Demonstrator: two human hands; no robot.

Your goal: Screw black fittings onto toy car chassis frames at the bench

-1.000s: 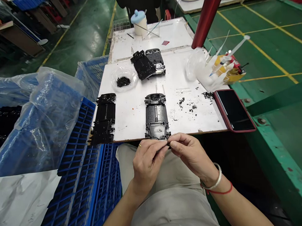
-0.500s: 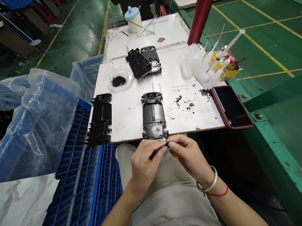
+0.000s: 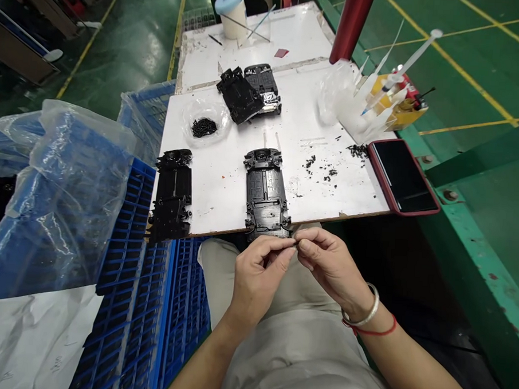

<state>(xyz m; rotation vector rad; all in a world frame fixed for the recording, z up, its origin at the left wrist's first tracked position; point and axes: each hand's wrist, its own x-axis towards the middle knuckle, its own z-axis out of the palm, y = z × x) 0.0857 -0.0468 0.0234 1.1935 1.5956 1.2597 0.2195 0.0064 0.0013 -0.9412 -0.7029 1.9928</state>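
My left hand and my right hand meet fingertip to fingertip just off the table's front edge. Both are closed in a pinch around a tiny dark piece, mostly hidden by the fingers. Right behind them a black chassis part lies on the white table, its near end reaching the edge. Another black chassis lies at the table's left edge. Farther back, a black part leans over a further chassis. A clear plastic bag holds small black pieces.
Black scraps are scattered right of the middle chassis. A phone lies at the right edge, near a yellow box with syringes. A red post and a blue-lidded jar stand behind. Blue crates flank the left.
My pinched hands have shifted slightly right relative to the middle chassis, still together. The view has tipped a little, so the table sits higher in the picture.
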